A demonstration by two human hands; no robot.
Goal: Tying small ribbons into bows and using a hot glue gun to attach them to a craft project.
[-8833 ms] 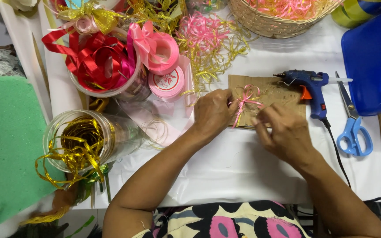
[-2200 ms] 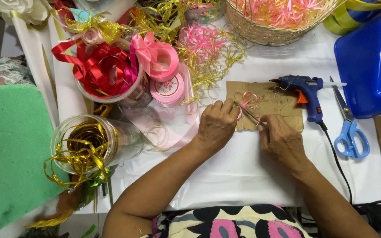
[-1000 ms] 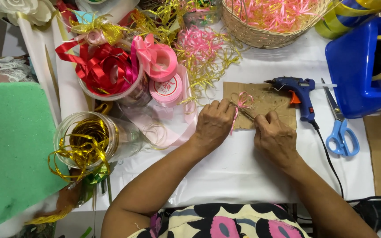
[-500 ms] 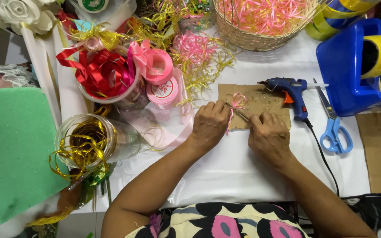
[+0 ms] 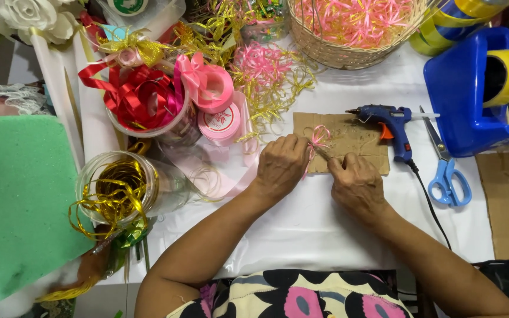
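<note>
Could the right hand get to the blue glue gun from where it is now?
Probably yes. The right hand rests on the cardboard piece, and the blue glue gun lies just beyond it at the cardboard's right edge, with nothing between them.

Bright, even light; sharp throughout

Wicker basket (image 5: 349,50) cut off at top edge; yellow tape roll (image 5: 505,76) half hidden inside blue dispenser (image 5: 460,100)
</note>
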